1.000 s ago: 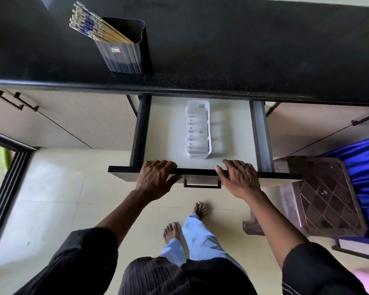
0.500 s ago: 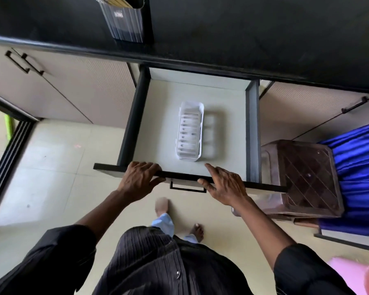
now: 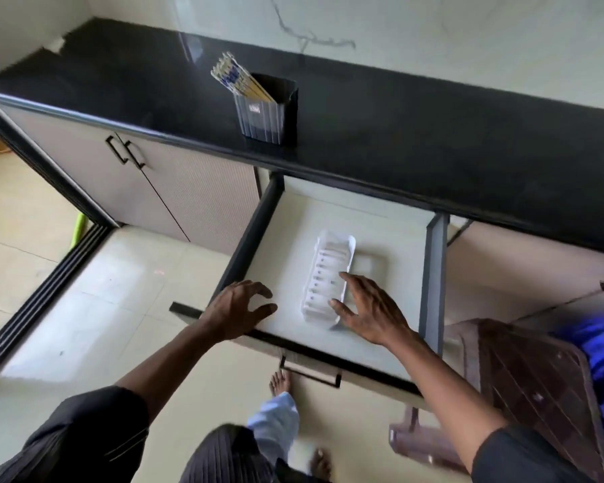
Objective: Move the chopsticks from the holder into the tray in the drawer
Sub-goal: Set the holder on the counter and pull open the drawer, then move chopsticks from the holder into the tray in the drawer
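holder label unreadable, chopsticks inside, tray unmarked

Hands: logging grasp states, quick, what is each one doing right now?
Left hand: open, empty, over the drawer's front edge.
Right hand: open, empty, fingers at the white plastic tray.
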